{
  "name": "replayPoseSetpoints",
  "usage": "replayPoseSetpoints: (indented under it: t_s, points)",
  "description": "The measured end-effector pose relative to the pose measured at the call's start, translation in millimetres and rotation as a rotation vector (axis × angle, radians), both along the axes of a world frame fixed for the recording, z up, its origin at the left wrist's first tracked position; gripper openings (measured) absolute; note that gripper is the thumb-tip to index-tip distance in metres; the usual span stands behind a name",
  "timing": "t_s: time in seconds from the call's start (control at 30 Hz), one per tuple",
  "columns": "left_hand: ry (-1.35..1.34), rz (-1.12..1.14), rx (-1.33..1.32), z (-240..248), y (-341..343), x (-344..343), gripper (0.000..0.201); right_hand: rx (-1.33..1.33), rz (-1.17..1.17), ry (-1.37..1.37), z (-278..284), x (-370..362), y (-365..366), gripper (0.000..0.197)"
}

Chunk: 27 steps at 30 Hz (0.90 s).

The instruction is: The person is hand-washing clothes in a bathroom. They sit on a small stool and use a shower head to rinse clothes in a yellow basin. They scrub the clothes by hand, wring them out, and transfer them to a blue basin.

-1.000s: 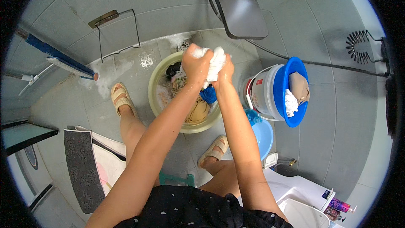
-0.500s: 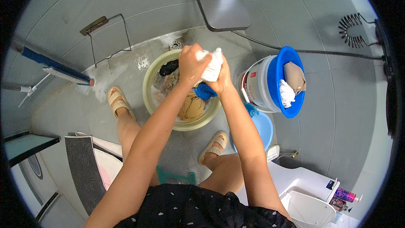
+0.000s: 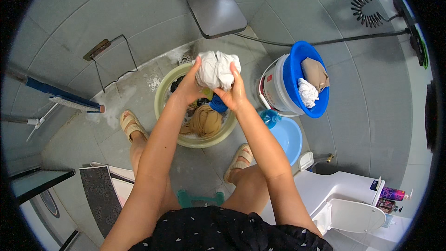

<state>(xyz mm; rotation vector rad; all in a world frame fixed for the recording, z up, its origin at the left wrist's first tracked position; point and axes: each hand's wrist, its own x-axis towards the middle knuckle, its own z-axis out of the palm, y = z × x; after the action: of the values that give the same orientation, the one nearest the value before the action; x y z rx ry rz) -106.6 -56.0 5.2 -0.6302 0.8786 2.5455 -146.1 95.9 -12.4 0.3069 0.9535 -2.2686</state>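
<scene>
A bunched white cloth [image 3: 216,69] is held up between my two hands, above the far side of a pale yellow-green basin [image 3: 160,95]. My left hand [image 3: 188,86] grips its left side, thumb pointing up along it. From the right, my right hand [image 3: 235,92] clasps the same cloth, fingers wrapped against it. Wet laundry lies in the basin below: a tan garment [image 3: 206,121], a bright blue cloth [image 3: 217,104] and a black piece [image 3: 175,84], with some suds around them. The cloth and my hands hide the basin's far right part.
Right of the basin stands a white bucket [image 3: 274,86] topped by a blue basin [image 3: 322,104] holding tan and white cloths. Nearby are a light blue basin [image 3: 291,142] and a blue bottle [image 3: 269,117]. A black shower head [image 3: 218,14] juts out ahead; a green stool [image 3: 200,199] is beneath me.
The white cloth was squeezed into a tight wad between both hands; now it is loosened into a larger, rounder bundle. My hands have moved farther apart around it. The view has shifted slightly.
</scene>
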Motion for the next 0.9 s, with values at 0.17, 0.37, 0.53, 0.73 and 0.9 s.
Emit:
replayPoseSetpoints:
  t_s: [0.17, 0.37, 0.53, 0.73, 0.9]
  points:
    - [0.24, 0.162, 0.17, -21, -8, -8, 0.052, 0.62, 0.246, 0.676, 30, -31, 0, 0.07]
    - [0.371, 0.371, -0.19, -12, -1, -10, 0.058, 0.803, 0.225, 0.713, 54, -31, -7, 0.09]
    - [0.522, 0.297, -0.482, -16, 14, -9, 0.054, 0.527, 0.232, 0.489, 34, -35, -28, 0.068]
    - [0.093, 0.547, -0.381, -16, 5, -14, 0.07, 0.151, -0.093, 0.111, 8, -69, -23, 0.033]
    - [-0.279, 0.27, 0.38, -38, -21, -18, 0.076, 0.04, 0.032, 0.056, 5, -64, -22, 0.042]
